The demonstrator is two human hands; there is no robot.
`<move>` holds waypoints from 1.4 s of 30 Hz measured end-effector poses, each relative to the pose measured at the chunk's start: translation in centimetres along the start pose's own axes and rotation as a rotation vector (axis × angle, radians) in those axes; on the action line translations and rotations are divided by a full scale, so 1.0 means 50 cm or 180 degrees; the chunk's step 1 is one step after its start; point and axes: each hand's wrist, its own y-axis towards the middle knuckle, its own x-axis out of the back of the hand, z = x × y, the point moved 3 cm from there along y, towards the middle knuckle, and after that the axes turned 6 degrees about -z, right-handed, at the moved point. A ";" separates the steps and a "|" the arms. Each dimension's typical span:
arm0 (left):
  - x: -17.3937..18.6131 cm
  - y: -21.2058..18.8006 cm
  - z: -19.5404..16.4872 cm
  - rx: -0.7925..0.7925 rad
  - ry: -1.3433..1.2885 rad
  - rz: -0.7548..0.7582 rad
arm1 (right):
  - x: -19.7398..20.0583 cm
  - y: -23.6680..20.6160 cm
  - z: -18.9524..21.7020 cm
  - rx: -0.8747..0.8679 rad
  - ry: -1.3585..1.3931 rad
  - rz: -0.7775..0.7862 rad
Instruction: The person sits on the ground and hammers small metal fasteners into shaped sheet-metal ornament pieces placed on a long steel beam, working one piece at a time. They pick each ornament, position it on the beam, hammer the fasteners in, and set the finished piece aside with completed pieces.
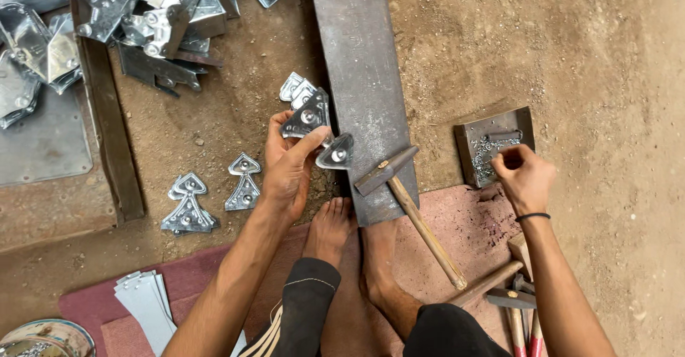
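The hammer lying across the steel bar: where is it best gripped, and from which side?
Probably by the wooden handle, low down near its free end, coming from the right side. The hammer lies with its head on the steel bar and the handle slanting back toward the person, clear on top. The right hand is nearest; the left hand holds metal brackets.

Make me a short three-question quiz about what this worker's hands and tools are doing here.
1. True or false: the hammer is held in a hand.
2. Which hand holds the triangular metal brackets?
3. The right hand reaches into: A) a small tray of rivets B) a bucket C) a pocket.

Key: 1 false, it rests on the steel plate; 2 the left hand; 3 A.
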 end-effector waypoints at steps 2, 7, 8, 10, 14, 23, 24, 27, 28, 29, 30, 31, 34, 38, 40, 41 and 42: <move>0.008 -0.001 0.001 0.0132 0.0113 -0.0133 | -0.003 -0.004 -0.019 -0.0121 -0.0060 -0.0125; 0.016 0.001 0.018 0.0287 0.0432 -0.0197 | -0.015 0.004 -0.045 -0.0315 -0.0173 0.0063; 0.016 0.001 0.026 0.0411 0.0350 -0.0228 | -0.017 0.004 -0.049 -0.0409 -0.0235 0.0140; 0.017 0.001 0.038 0.0465 0.0365 -0.0179 | -0.004 0.001 -0.026 -0.0268 -0.0121 -0.0024; 0.017 -0.001 0.052 0.0134 0.0770 -0.0083 | 0.042 -0.020 0.113 0.0659 0.0296 -0.0698; 0.006 0.001 0.036 -0.0149 0.0193 -0.0571 | 0.024 -0.038 0.499 0.1407 0.0543 -0.0042; 0.004 0.004 0.033 -0.0167 0.0205 -0.0574 | 0.036 -0.040 0.505 0.1535 0.0514 -0.0132; -0.001 0.013 0.042 0.0083 0.0491 -0.0473 | 0.068 -0.068 0.490 0.1779 0.0393 -0.0369; -0.005 0.017 0.049 0.0149 0.0662 -0.0398 | 0.080 -0.094 0.477 0.1759 0.0371 -0.0426; -0.008 0.021 0.057 0.0193 0.0827 -0.0334 | 0.091 -0.121 0.463 0.1761 0.0361 -0.0484; -0.010 0.026 0.063 0.0221 0.0994 -0.0273 | 0.096 -0.147 0.447 0.1643 0.0417 -0.0384; -0.012 0.029 0.068 0.0169 0.1143 -0.0215 | 0.099 -0.175 0.431 0.1516 0.0475 -0.0281; -0.014 0.038 0.076 0.0001 0.1447 -0.0083 | 0.093 -0.250 0.365 0.0565 0.0564 0.0142; -0.014 0.038 0.080 -0.0126 0.1648 -0.0050 | 0.082 -0.319 0.300 -0.0320 0.0594 0.0243; -0.014 0.031 0.083 -0.0197 0.1796 -0.0148 | 0.087 -0.330 0.284 -0.0352 0.0967 0.0373; -0.016 0.027 0.084 -0.0259 0.1862 -0.0188 | 0.092 -0.332 0.280 -0.0387 0.1146 0.0421; -0.019 0.026 0.085 -0.0355 0.1917 -0.0215 | 0.098 -0.329 0.280 -0.0317 0.1315 0.0446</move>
